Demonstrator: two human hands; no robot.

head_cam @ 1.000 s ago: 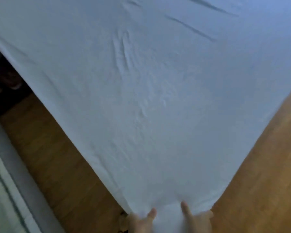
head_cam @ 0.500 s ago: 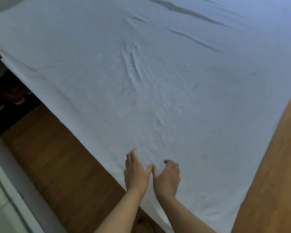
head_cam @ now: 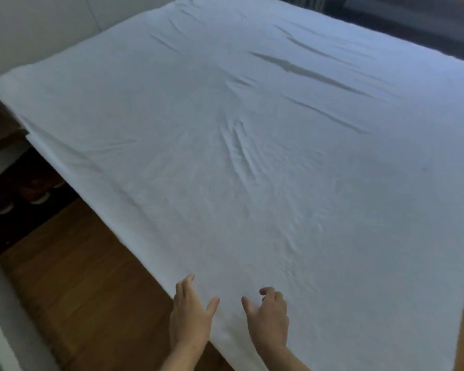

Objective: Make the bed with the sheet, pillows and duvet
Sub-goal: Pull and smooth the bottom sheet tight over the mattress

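Head view looks down over our two bare hands at the near corner of the bed. Our left hand (head_cam: 190, 314) has its fingers straight and close together, thumb splayed toward the other hand, and it sits over the edge of the white sheet (head_cam: 252, 162), partly above the wooden floor (head_cam: 86, 290) that shows to its left. Our right hand (head_cam: 268, 317) is just beside it, a small gap between the two thumbs; its fingers are loosely bent at the tips and grip nothing. Neither hand holds any cloth. Whether the palms touch the sheet or hover just above it, we cannot tell.

Ahead of both hands the sheet spreads flat across the whole mattress, reaching the far edge. A fan of short creases lies well beyond our fingertips near the middle, and several long dark folds run slantwise farther off, ahead and to the right of the right hand. Along the side ahead of the left hand, the sheet drapes over the bed's edge.

Far ahead and to the left of the left hand, dark furniture (head_cam: 0, 129) stands beside the bed, with pale rounded shapes (head_cam: 39, 198) at its foot, too blurred to name. To the right of the right hand, a strip of wooden floor shows past the sheet's edge.
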